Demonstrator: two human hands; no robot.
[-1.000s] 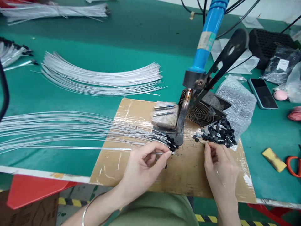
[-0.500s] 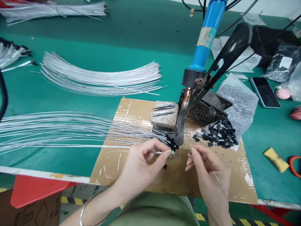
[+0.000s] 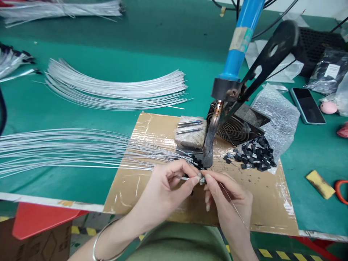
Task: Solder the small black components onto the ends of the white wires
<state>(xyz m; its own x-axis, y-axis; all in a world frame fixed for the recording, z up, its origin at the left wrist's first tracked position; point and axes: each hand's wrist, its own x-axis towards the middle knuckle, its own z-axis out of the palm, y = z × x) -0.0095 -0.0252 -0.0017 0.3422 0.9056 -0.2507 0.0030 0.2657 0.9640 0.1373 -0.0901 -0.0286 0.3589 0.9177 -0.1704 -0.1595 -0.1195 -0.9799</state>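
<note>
Thumb and forefinger of my left hand (image 3: pixel 171 188) pinch the end of a white wire (image 3: pixel 185 178). At that end sits a small metallic piece (image 3: pixel 201 174), partly hidden by fingertips. My right hand (image 3: pixel 230 199) is closed, its thumb and forefinger on a small dark piece (image 3: pixel 203 180) against the wire's end. A thin silvery wire (image 3: pixel 234 206) runs across the right palm. Just behind the fingertips lie black connector ends (image 3: pixel 197 162) of several white wires (image 3: pixel 67 146). Above them a blue-handled soldering iron (image 3: pixel 241 43) is held in a black stand (image 3: pixel 272 61), tip downward.
Cardboard (image 3: pixel 163 210) covers the work spot. Loose black pieces (image 3: pixel 257 154) are heaped at right, near a fan (image 3: pixel 233 132) and bubble wrap (image 3: pixel 280 119). A block with metal rods (image 3: pixel 190 139), a wire bundle (image 3: pixel 116 90), a phone (image 3: pixel 307 105) and a yellow sponge (image 3: pixel 320 184) lie around.
My right hand has moved left, bringing its small dark piece up to the wire end at my left fingertips. My left hand has stayed nearly in place, still pinching the wire.
</note>
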